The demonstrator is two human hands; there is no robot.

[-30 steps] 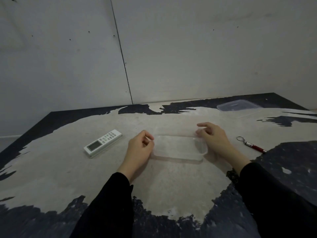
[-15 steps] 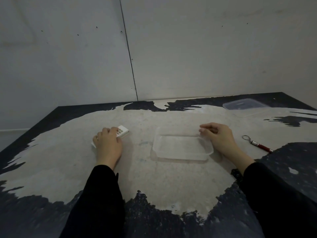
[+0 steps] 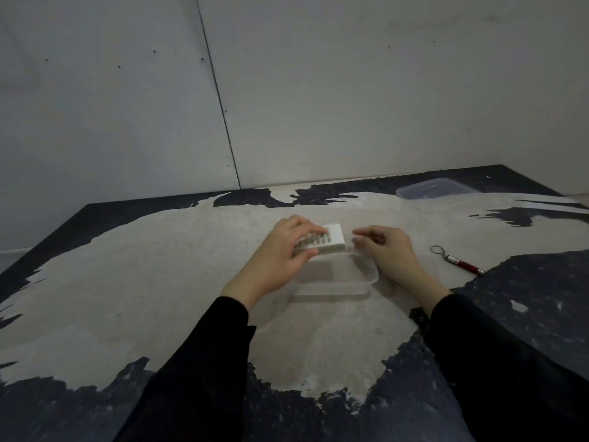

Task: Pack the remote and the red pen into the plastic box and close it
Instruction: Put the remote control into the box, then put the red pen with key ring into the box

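Note:
My left hand (image 3: 280, 256) grips the white remote (image 3: 331, 239) and holds it tilted above the far left part of the clear plastic box (image 3: 353, 283), which stands open on the table. My right hand (image 3: 389, 253) rests against the box's right rim with its fingers curled; whether it pinches the rim is unclear. The red pen (image 3: 462, 264), with a key ring on its end, lies on the table to the right of the box. The clear lid (image 3: 436, 188) lies flat at the far right, near the wall.
The table top (image 3: 159, 282) is worn pale with black patches and ends at a grey wall (image 3: 287, 90) at the back. My black sleeves (image 3: 197, 378) fill the lower part of the view.
My left hand picked up the remote from the left of the table and carried it right, over the box. My right hand stayed at the box's right rim.

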